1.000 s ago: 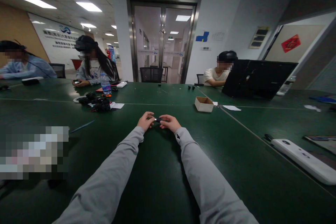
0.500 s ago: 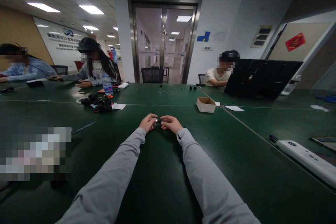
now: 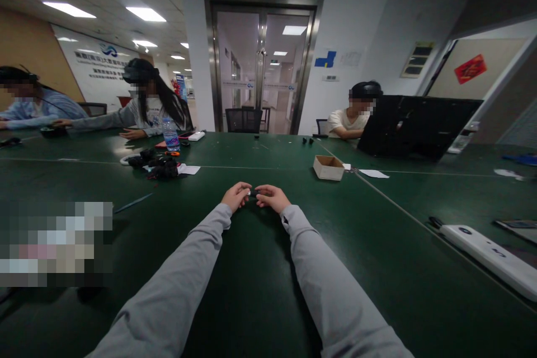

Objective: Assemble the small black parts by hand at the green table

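Left hand (image 3: 235, 196) and right hand (image 3: 272, 197) pinched a small dark part (image 3: 253, 193) by its ends over the green table (image 3: 251, 291); it looked light, stiff, easily fumbled.

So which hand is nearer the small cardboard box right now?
Right. The right hand lies nearer the small cardboard box, which sits beyond it and off to its right. The left hand is farther away, on the other side of the right hand.

Cardboard box (image 3: 328, 167) behind-right of the hands (on the table (image 3: 251, 291)); water bottle (image 3: 170, 133) far left; laptop (image 3: 413, 126) right
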The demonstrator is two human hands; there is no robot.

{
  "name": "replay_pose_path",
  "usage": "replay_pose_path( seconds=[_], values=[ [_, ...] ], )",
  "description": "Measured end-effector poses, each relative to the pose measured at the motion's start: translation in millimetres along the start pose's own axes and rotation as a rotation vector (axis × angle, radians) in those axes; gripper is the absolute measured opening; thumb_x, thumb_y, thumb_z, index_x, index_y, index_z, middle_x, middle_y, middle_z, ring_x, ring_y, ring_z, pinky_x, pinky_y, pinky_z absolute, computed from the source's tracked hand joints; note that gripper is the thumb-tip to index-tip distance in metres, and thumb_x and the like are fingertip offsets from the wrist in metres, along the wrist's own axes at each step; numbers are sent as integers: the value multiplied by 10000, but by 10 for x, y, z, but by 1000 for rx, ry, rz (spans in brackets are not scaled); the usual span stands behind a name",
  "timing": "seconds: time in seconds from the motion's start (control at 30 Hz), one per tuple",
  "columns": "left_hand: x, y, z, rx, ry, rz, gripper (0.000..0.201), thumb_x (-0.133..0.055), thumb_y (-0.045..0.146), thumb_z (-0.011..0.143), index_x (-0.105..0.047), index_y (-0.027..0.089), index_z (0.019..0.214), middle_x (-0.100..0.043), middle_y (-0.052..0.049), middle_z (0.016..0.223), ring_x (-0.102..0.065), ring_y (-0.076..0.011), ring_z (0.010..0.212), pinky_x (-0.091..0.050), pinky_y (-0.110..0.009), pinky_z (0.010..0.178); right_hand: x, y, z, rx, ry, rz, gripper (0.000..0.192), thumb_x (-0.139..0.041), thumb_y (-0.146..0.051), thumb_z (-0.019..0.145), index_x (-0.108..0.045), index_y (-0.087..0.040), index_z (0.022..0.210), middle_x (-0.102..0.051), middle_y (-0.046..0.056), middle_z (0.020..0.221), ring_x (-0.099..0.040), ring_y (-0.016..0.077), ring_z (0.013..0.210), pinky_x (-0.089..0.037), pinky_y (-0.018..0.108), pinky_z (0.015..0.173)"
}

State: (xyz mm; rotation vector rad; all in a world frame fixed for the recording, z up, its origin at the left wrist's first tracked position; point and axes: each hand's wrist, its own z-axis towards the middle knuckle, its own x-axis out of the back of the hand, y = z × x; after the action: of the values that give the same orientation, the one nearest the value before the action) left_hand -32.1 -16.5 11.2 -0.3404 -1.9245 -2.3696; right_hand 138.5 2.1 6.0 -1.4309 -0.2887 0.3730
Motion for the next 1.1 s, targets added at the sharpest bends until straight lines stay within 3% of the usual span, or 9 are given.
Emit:
replay_pose_path(
  seconds=[0.2, 0.63, 0.77, 0.93, 1.0, 1.1],
  values=[
    [-3, 8, 3, 40, 7, -11, 300, -447, 322, 764, -501, 151, 1004, -499, 36, 514, -422, -67, 379, -299, -163, 351, 0, 3, -2, -3, -7, 12, 379, -719, -225, 594, -576, -151, 937, -591, -9, 673, -603, 93, 544, -507, 197, 497],
    [3, 19, -11, -12, -8, 13, 283, -432, 352, 774, -539, 143, 932, -445, 57, 437, -363, -58, 345, -280, -173, 372, 1, 3, 0, -1, -7, 8, 390, -721, -223, 587, -570, -150, 939, -599, 3, 692, -606, 103, 559, -503, 214, 514],
    [1, 1, -8, -23, -20, -6, 283, -472, 335, 748, -530, 146, 952, -487, 46, 479, -394, -60, 362, -293, -174, 381, 3, 4, -3, 8, -9, -17, 390, -714, -232, 583, -562, -155, 934, -591, -6, 675, -600, 103, 547, -495, 222, 508],
    [-25, -63, 2, -45, -5, 29, 313, -487, 399, 748, -515, 152, 939, -454, 65, 437, -367, -59, 341, -284, -172, 372, -79, 21, 4, 22, 86, -382, 303, -718, -184, 532, -579, -161, 800, -557, -38, 597, -487, 55, 412, -395, 185, 397],
    [-37, -96, 13, -57, 6, 51, 304, -511, 419, 732, -506, 160, 892, -453, 69, 434, -371, -61, 349, -289, -173, 378, -151, 25, 5, 105, 167, -557, 268, -723, -199, 511, -586, -168, 739, -549, -38, 609, -447, 43, 412, -368, 180, 394],
    [-46, -135, 29, -82, 51, 75, 289, -553, 440, 700, -477, 173, 780, -439, 77, 443, -388, -63, 383, -307, -175, 410, -257, 32, 4, 198, 216, -641, 276, -720, -269, 523, -595, -184, 753, -564, -25, 671, -461, 61, 459, -382, 196, 421]
  ],
)
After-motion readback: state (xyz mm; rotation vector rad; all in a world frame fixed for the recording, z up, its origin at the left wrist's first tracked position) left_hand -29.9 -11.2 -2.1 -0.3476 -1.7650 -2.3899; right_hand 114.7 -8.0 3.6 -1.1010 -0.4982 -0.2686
